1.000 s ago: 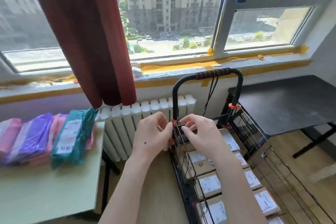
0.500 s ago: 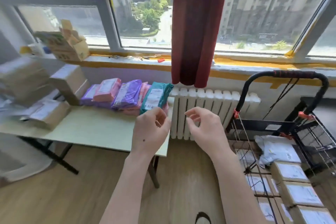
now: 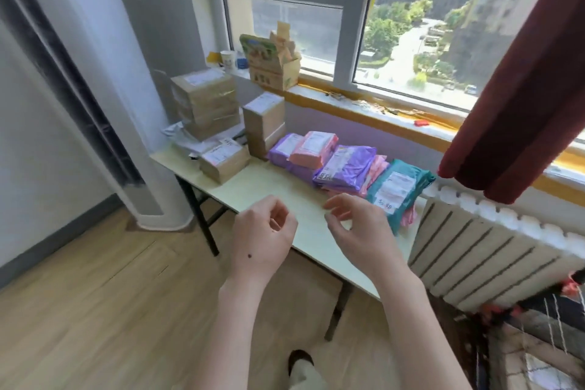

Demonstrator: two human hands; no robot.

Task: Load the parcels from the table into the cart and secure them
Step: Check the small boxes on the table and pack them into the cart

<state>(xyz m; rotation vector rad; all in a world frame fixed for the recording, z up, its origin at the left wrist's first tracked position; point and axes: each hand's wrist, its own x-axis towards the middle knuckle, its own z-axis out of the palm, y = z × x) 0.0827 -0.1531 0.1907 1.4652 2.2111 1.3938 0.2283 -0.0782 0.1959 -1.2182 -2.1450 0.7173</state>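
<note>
Two empty, loosely curled hands, the left hand (image 3: pixel 262 237) and right hand (image 3: pixel 357 231), hover over the pale flat desk (image 3: pixel 275 180). A soft teal plastic parcel (image 3: pixel 395 190) lies on the desk nearby. Loading step: next, probably grip that parcel.

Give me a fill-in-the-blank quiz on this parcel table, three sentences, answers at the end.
1. The left hand and right hand both hold ____.
2. Among the soft parcels, the teal parcel lies farthest ____.
3. The curtain at the window is dark ____.
Missing words: nothing; right; red.
</note>
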